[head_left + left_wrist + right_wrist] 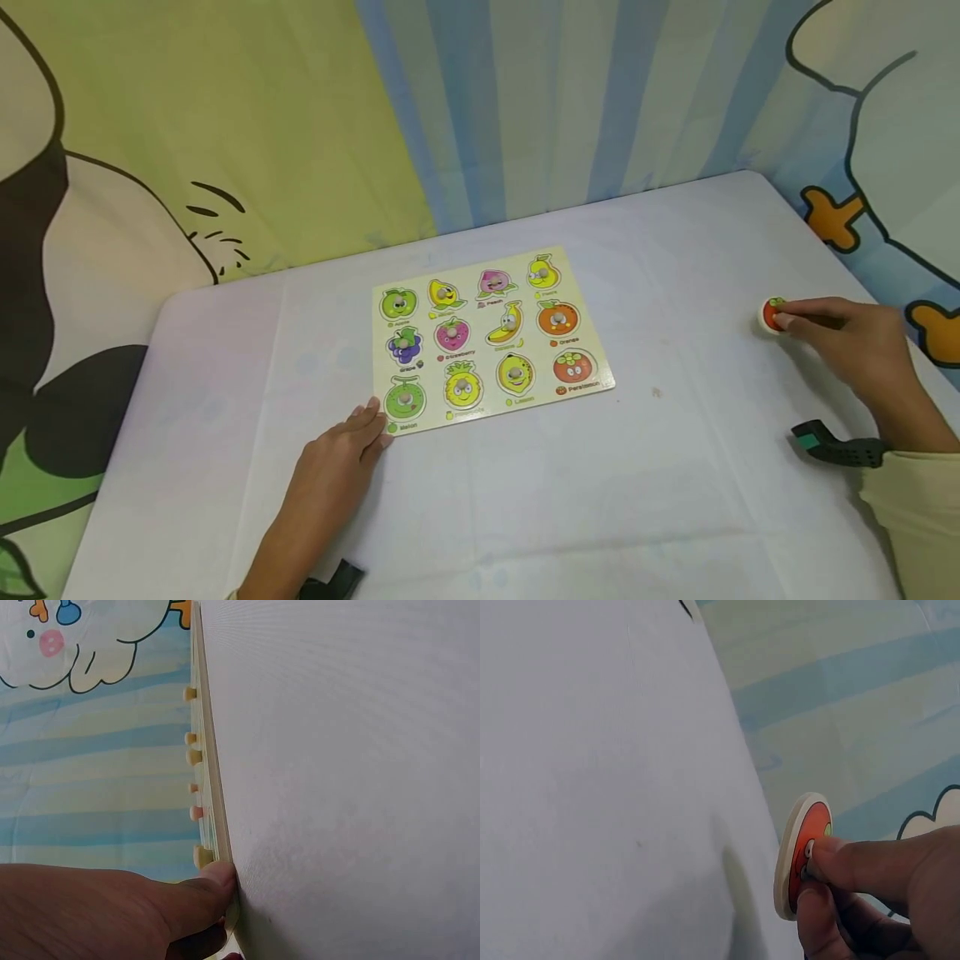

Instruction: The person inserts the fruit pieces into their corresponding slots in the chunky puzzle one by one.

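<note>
A cream fruit puzzle board (487,410) lies flat on the white table, its knobbed pieces in several rows. My left hand (337,462) holds the board's near left corner beside the melon piece (405,408), with thumb and fingertips on the edges. In the left wrist view the thumb (199,900) touches the board's edge. Far to the right, my right hand (862,346) pinches a round red-orange persimmon piece (804,840) between thumb and fingers, just above the table; its knob is hidden by the fingertips. The persimmon spot (573,367) on the board shows a printed picture and no knob.
The white tabletop (675,467) stretches between the board and my right hand. A cartoon-printed cloth (525,108) hangs behind and beside the table. Dark straps (840,446) sit at both wrists. The table's right edge runs close to the right hand.
</note>
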`<state>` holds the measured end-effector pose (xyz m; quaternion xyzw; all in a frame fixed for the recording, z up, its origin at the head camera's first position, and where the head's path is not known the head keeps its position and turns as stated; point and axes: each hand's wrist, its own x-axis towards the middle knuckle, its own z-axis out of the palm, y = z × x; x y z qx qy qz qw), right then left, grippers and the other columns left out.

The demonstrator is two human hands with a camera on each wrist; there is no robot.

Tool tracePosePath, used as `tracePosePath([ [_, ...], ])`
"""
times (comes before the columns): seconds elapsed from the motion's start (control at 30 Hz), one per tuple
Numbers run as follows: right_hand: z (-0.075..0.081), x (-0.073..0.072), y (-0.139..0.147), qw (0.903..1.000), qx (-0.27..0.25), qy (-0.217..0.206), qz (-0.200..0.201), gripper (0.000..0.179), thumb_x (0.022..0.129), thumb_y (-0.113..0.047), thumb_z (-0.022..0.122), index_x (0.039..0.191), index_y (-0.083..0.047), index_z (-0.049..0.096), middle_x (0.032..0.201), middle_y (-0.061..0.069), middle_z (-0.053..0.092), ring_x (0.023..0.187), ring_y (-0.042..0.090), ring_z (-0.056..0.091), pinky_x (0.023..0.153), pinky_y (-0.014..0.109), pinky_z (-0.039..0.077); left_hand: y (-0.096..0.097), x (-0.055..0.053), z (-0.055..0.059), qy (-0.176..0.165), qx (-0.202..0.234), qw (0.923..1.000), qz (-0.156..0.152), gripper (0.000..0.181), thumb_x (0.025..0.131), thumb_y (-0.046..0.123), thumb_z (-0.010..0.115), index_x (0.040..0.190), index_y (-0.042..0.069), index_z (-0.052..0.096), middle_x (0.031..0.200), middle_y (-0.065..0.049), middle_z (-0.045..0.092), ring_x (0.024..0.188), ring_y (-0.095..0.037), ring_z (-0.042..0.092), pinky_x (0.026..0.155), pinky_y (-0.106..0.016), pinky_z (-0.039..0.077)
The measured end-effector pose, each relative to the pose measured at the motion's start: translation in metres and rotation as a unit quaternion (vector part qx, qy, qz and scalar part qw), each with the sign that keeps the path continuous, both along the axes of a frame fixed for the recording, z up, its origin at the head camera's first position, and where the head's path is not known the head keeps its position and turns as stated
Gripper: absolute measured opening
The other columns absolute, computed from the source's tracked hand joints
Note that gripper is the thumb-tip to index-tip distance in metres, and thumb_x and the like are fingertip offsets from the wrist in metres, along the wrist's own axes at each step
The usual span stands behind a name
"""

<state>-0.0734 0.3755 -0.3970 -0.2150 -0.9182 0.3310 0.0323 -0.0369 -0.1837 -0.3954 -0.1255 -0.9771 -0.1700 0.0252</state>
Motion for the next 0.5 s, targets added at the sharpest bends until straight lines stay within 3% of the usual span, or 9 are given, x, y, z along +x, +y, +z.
tracePosePath([
  [0.17, 0.003, 0.001, -0.017, 0.9993, -0.028, 0.005, 0.025, 0.050, 0.093, -0.043, 0.063, 0.119, -0.001, 0.067, 0.122, 0.019, 0.061, 0.099, 0.014, 0.052, 0.063, 0.002, 0.042, -0.001, 0.000, 0.000, -0.002, 0.000, 1.0000, 0.002, 0.040, 0.081, 0.006, 0.079, 0.119, -0.001, 0.068, 0.128, -0.014, 0.060, 0.114, -0.033, 0.060, 0.090, -0.048, 0.051],
  [0.33, 0.006, 0.003, -0.028, 0.9965, -0.034, 0.036, 0.067, 0.042, 0.091, -0.039, 0.068, 0.114, -0.004, 0.070, 0.107, -0.005, 0.063, 0.091, 0.001, 0.052, 0.066, 0.003, 0.044, -0.001, 0.000, -0.002, -0.002, 0.000, 1.0000, -0.002, 0.041, 0.081, 0.007, 0.079, 0.120, -0.001, 0.067, 0.129, -0.014, 0.059, 0.115, -0.033, 0.059, 0.091, -0.049, 0.051],
  [0.43, 0.006, 0.002, -0.036, 0.9944, -0.028, 0.049, 0.089, 0.039, 0.090, -0.036, 0.071, 0.112, -0.004, 0.071, 0.105, -0.004, 0.066, 0.090, -0.002, 0.052, 0.066, 0.003, 0.044, 0.000, -0.001, -0.002, -0.003, -0.001, 1.0000, -0.002, 0.041, 0.082, 0.008, 0.079, 0.120, -0.001, 0.067, 0.129, -0.014, 0.059, 0.115, -0.033, 0.059, 0.090, -0.050, 0.051],
  [0.5, 0.006, 0.000, -0.042, 0.9936, -0.026, 0.048, 0.099, 0.039, 0.090, -0.037, 0.071, 0.112, -0.004, 0.072, 0.110, 0.007, 0.067, 0.091, 0.001, 0.051, 0.066, 0.004, 0.043, 0.000, -0.001, -0.002, -0.003, -0.002, 1.0000, 0.001, 0.041, 0.081, 0.008, 0.079, 0.120, -0.001, 0.067, 0.129, -0.014, 0.060, 0.116, -0.033, 0.059, 0.090, -0.050, 0.051],
])
